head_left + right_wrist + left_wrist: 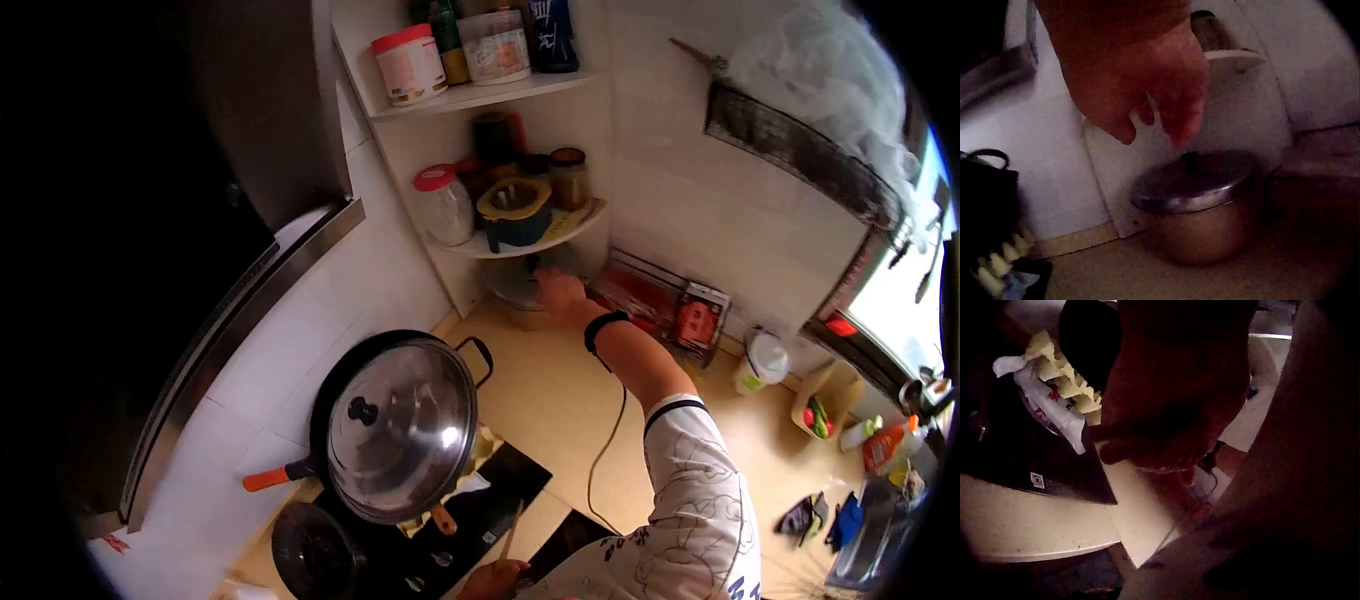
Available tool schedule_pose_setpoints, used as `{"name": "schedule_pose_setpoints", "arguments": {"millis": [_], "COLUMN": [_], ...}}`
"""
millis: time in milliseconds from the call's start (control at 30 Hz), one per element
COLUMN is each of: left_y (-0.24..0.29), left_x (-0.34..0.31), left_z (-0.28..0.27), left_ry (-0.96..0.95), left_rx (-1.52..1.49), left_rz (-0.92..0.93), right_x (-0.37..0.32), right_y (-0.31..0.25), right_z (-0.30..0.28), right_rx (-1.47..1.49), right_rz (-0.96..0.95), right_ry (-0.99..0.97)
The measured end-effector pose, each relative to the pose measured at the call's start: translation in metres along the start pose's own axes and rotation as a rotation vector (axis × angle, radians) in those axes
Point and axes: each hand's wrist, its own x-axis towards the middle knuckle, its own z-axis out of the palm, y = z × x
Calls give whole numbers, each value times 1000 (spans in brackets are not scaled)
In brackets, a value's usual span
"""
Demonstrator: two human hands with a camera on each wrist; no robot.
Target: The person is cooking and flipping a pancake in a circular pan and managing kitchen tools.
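My right hand (pixel 560 292) reaches into the corner under the shelves, above a lidded pot (pixel 1204 234). In the right wrist view its fingers (pixel 1182 128) hang loosely bent, just above the black knob (pixel 1190 158) of the shiny metal lid (pixel 1197 184). Nothing shows between thumb and fingers. At the bottom of the head view, my left hand (pixel 492 578) is close to my body, with a thin wooden stick (pixel 513 530) standing up from its grip. The left wrist view shows that hand (pixel 1166 419) dark, its fingertips hidden.
A wok with a domed lid (pixel 400 430) covers part of the black stove (pixel 490 500). Egg carton (pixel 1063 375) and plastic lie beside it. Jars fill the corner shelf (pixel 480 98). Red packets (pixel 700 318) lean right of the pot, and a cord (pixel 597 470) crosses the counter.
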Motion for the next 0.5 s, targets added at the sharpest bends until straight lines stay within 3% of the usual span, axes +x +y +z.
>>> {"name": "schedule_pose_setpoints", "arguments": {"millis": [67,100,167,267,367,400,467,500], "left_y": [-95,-114,-136,-139,-136,-137,-140,-143], "left_x": [31,38,46,57,68,70,74,76], "left_z": [-8,-24,-53,-43,-37,-35,-32,-31], "left_ry": [203,213,-112,109,212,236,279,304], "left_rx": [488,494,732,605,596,598,628,646], "left_rz": [265,253,259,181,173,178,196,214], "right_x": [22,33,51,90,84,90,101,98], "right_y": [-3,0,11,27,22,26,34,37], "right_z": [-26,-19,-6,60,33,50,90,89], "right_rx": [153,170,294,221,244,247,1103,1104], "right_rz": [271,266,275,192,153,154,192,196], "right_ry": [-112,-113,-113,30,141,139,381,383]}}
